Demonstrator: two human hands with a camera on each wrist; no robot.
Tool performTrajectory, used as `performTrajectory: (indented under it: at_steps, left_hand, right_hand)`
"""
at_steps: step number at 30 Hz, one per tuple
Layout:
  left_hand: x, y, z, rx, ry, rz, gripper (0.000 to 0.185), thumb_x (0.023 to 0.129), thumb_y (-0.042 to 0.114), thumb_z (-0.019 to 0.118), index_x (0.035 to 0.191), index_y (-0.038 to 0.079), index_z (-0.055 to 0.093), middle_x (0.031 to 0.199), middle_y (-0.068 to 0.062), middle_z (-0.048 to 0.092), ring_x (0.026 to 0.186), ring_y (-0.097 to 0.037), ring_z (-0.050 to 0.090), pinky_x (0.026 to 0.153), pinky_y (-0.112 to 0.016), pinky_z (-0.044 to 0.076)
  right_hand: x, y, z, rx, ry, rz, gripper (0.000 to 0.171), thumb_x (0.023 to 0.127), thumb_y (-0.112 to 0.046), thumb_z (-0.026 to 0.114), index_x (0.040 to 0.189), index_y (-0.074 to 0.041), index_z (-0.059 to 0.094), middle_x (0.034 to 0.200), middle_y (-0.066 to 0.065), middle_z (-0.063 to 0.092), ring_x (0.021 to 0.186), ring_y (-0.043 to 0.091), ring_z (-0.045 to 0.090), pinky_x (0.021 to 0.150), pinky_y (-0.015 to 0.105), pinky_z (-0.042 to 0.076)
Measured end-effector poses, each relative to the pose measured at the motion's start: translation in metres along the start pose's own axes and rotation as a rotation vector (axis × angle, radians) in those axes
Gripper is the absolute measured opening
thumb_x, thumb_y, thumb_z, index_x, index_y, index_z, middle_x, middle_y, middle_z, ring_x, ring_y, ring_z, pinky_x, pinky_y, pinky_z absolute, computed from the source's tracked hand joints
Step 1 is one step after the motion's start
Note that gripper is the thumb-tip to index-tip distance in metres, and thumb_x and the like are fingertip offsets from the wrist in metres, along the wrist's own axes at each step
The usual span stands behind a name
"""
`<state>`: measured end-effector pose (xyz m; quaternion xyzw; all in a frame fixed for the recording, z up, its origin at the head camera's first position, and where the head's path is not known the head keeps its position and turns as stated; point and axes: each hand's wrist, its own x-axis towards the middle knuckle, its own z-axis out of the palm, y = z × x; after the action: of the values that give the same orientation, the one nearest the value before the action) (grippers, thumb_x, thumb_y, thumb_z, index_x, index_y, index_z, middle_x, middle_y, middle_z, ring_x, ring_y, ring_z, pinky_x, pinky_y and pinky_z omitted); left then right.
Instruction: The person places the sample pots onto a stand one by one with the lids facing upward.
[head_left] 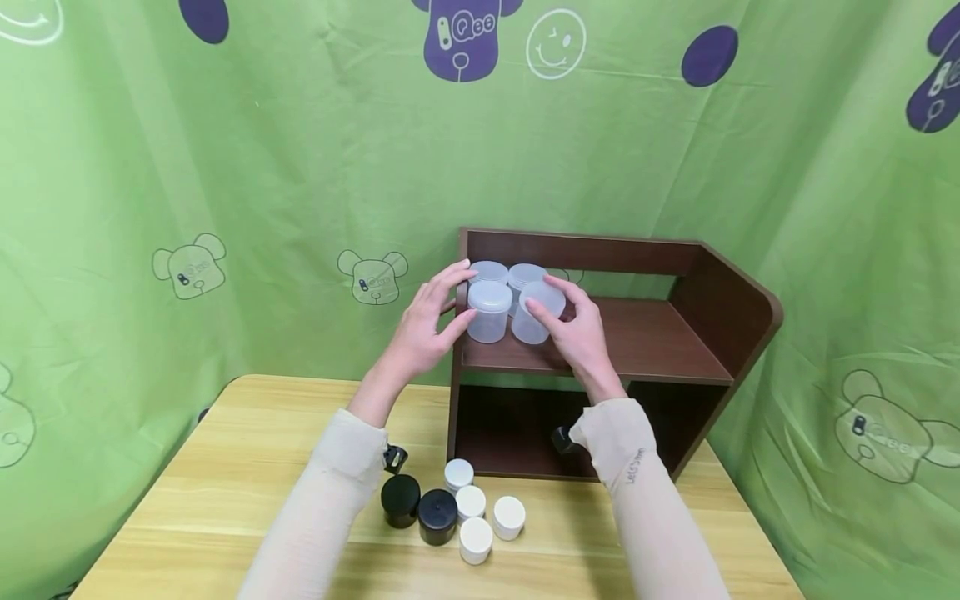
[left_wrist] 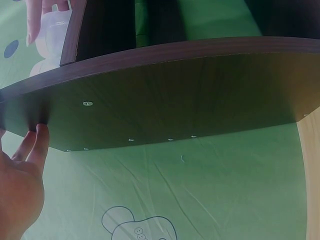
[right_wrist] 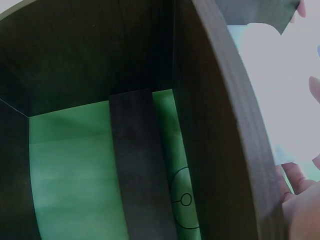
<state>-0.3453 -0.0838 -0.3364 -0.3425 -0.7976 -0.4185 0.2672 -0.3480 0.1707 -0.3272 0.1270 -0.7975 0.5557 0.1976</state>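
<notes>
My right hand (head_left: 581, 329) holds a translucent lidded jar (head_left: 537, 318) between thumb and fingers, tilted, at the front of the upper shelf (head_left: 630, 337). To its left a similar jar (head_left: 487, 323) stands upright. Two more translucent jars, a left one (head_left: 489, 270) and a right one (head_left: 527, 273), stand behind. My left hand (head_left: 423, 325) is at the shelf's left end, thumb near the front left jar. In the left wrist view its fingers (left_wrist: 41, 140) rest against the outer side panel (left_wrist: 165, 95). The held jar (right_wrist: 280, 100) looks overexposed in the right wrist view.
On the wooden table (head_left: 247, 467), before the dark brown rack, stand two black jars (head_left: 401, 500) (head_left: 437, 515) and several small white jars (head_left: 476, 540). The rack's right side panel (head_left: 723, 300) rises beyond my right hand. A green printed curtain (head_left: 285, 167) hangs behind.
</notes>
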Motion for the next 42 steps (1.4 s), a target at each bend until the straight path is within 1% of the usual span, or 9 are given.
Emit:
performTrajectory:
  at_steps: [5, 11, 17, 21, 24, 27, 30, 37, 42]
  left_hand:
    - [0.0000, -0.0012, 0.0001, -0.024, -0.004, 0.004, 0.055, 0.104, 0.024, 0.061, 0.155, 0.019, 0.042, 0.169, -0.001, 0.033, 0.148, -0.026, 0.038, 0.113, -0.050, 0.052]
    - [-0.0003, -0.0020, -0.0005, -0.008, -0.001, 0.002, 0.054, 0.105, 0.026, 0.061, 0.155, 0.023, 0.042, 0.169, 0.003, 0.033, 0.149, -0.024, 0.038, 0.114, -0.044, 0.052]
    - [0.0000, -0.0015, -0.0009, 0.002, -0.004, -0.001, 0.054, 0.105, 0.027, 0.060, 0.155, 0.025, 0.041, 0.169, 0.004, 0.032, 0.149, -0.023, 0.038, 0.114, -0.041, 0.052]
    - [0.0004, -0.0004, -0.0011, 0.005, -0.004, -0.002, 0.054, 0.105, 0.026, 0.060, 0.155, 0.023, 0.041, 0.169, 0.003, 0.033, 0.148, -0.023, 0.038, 0.115, -0.040, 0.051]
    - [0.0006, -0.0003, -0.0009, 0.006, -0.002, -0.003, 0.054, 0.105, 0.026, 0.060, 0.155, 0.021, 0.042, 0.169, 0.002, 0.033, 0.148, -0.024, 0.038, 0.115, -0.041, 0.051]
    - [0.0006, -0.0010, -0.0005, 0.004, 0.000, 0.004, 0.053, 0.105, 0.026, 0.060, 0.155, 0.021, 0.042, 0.168, -0.003, 0.034, 0.148, -0.026, 0.039, 0.114, -0.047, 0.052]
    - [0.0006, -0.0014, -0.0002, 0.006, 0.002, 0.007, 0.053, 0.105, 0.026, 0.060, 0.155, 0.021, 0.042, 0.168, -0.003, 0.035, 0.148, -0.026, 0.039, 0.113, -0.049, 0.052]
    - [0.0006, -0.0006, -0.0009, 0.032, -0.002, 0.002, 0.054, 0.105, 0.028, 0.060, 0.155, 0.022, 0.041, 0.168, -0.001, 0.034, 0.150, -0.023, 0.038, 0.115, -0.043, 0.051]
    - [0.0007, -0.0004, -0.0014, 0.040, -0.002, 0.006, 0.054, 0.105, 0.028, 0.059, 0.155, 0.021, 0.041, 0.168, -0.004, 0.035, 0.151, -0.022, 0.037, 0.116, -0.044, 0.049]
  right_hand:
    - [0.0008, 0.0016, 0.0034, 0.004, 0.007, 0.005, 0.059, 0.094, -0.033, 0.078, 0.147, -0.015, 0.059, 0.145, 0.013, 0.054, 0.104, 0.017, 0.054, 0.078, 0.013, 0.048]
    - [0.0018, 0.0048, 0.0069, 0.000, 0.016, -0.007, 0.061, 0.095, -0.033, 0.077, 0.149, -0.015, 0.056, 0.146, 0.014, 0.053, 0.104, 0.017, 0.051, 0.079, 0.014, 0.046]
    - [0.0018, 0.0087, 0.0093, -0.058, 0.032, -0.012, 0.060, 0.096, -0.039, 0.075, 0.149, -0.019, 0.056, 0.136, 0.011, 0.055, 0.091, 0.017, 0.048, 0.073, 0.018, 0.043]
    - [0.0002, 0.0089, 0.0102, -0.101, 0.030, -0.018, 0.063, 0.095, -0.046, 0.074, 0.149, -0.021, 0.056, 0.127, 0.009, 0.056, 0.085, 0.018, 0.046, 0.069, 0.022, 0.043]
    - [-0.0007, 0.0090, 0.0103, -0.120, 0.023, -0.022, 0.064, 0.095, -0.048, 0.073, 0.150, -0.021, 0.055, 0.125, 0.010, 0.056, 0.085, 0.018, 0.046, 0.067, 0.023, 0.042]
    - [-0.0012, 0.0090, 0.0099, -0.129, 0.020, -0.026, 0.066, 0.094, -0.048, 0.073, 0.150, -0.020, 0.054, 0.126, 0.010, 0.056, 0.085, 0.019, 0.047, 0.066, 0.023, 0.043]
    - [-0.0012, 0.0097, 0.0098, -0.143, 0.023, -0.032, 0.066, 0.094, -0.048, 0.074, 0.151, -0.020, 0.054, 0.126, 0.010, 0.057, 0.085, 0.019, 0.047, 0.067, 0.023, 0.042]
    - [-0.0012, 0.0099, 0.0093, -0.155, 0.028, -0.043, 0.065, 0.094, -0.047, 0.075, 0.150, -0.020, 0.054, 0.122, 0.010, 0.058, 0.084, 0.019, 0.048, 0.067, 0.023, 0.042]
    - [-0.0016, 0.0089, 0.0090, -0.152, 0.022, -0.038, 0.066, 0.094, -0.047, 0.074, 0.150, -0.020, 0.054, 0.126, 0.010, 0.058, 0.084, 0.020, 0.048, 0.067, 0.023, 0.042]
